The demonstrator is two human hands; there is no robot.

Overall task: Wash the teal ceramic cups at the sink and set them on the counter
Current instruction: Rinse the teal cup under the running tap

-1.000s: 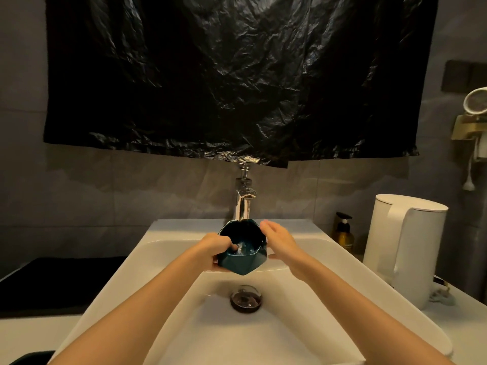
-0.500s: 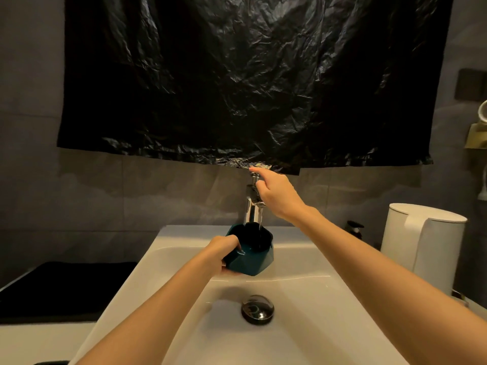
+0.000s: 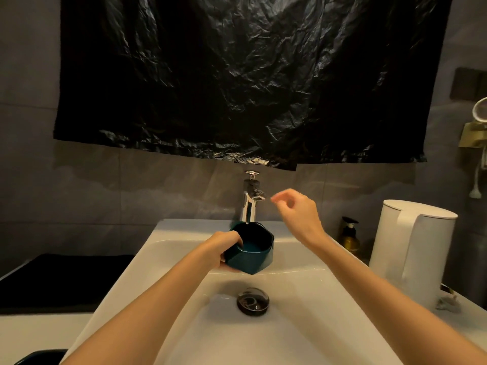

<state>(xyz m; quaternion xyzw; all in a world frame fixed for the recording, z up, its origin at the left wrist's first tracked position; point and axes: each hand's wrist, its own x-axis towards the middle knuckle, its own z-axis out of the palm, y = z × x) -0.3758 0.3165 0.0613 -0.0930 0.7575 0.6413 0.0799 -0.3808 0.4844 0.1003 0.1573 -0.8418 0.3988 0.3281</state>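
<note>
A teal faceted ceramic cup (image 3: 250, 259) is held over the white sink (image 3: 295, 325), directly under the chrome tap (image 3: 250, 204). A thin stream of water runs from the spout into the cup, which holds some water. My left hand (image 3: 224, 248) grips the cup's left side, with fingers hooked over its rim. My right hand (image 3: 297, 214) hovers to the right of the tap, touching nothing, its fingers loosely curled. A dark rounded edge (image 3: 39, 357) shows at the bottom left corner; I cannot tell what it is.
A white electric kettle (image 3: 411, 248) stands on the counter right of the sink, with an amber pump bottle (image 3: 350, 237) behind it. The sink drain plug (image 3: 253, 301) sits mid-basin. A black mat (image 3: 58, 280) covers the left counter. Black plastic sheeting (image 3: 250, 75) hangs on the wall above.
My right hand went up from the cup to the tap handle, then came off it to the right. Water now runs into the cup, which my left hand alone holds.
</note>
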